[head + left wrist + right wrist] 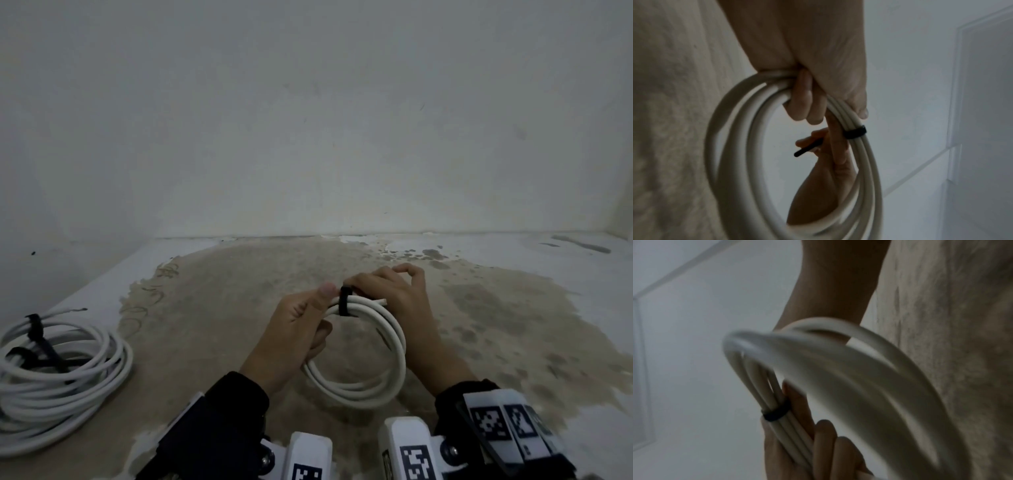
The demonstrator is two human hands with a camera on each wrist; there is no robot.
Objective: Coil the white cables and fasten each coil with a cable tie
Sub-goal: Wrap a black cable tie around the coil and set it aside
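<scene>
A small coil of white cable (388, 346) hangs in the air between both hands over the stained surface. My left hand (301, 322) grips its left side, fingers (807, 105) curled round the strands and thumb on top. A black cable tie (344, 301) wraps the strands at the top of the coil (731, 129), just beside the thumb. My right hand (394, 291) reaches behind the coil and pinches the tie's loose tail (807, 150). In the right wrist view the tie (774, 414) bands the strands of the coil (838, 369) against the left fingers (824, 443).
A bigger bundle of white cable (68, 373) lies at the left edge, bound with black ties (36, 329). The brown-stained surface (239, 291) runs back to a pale wall (308, 137).
</scene>
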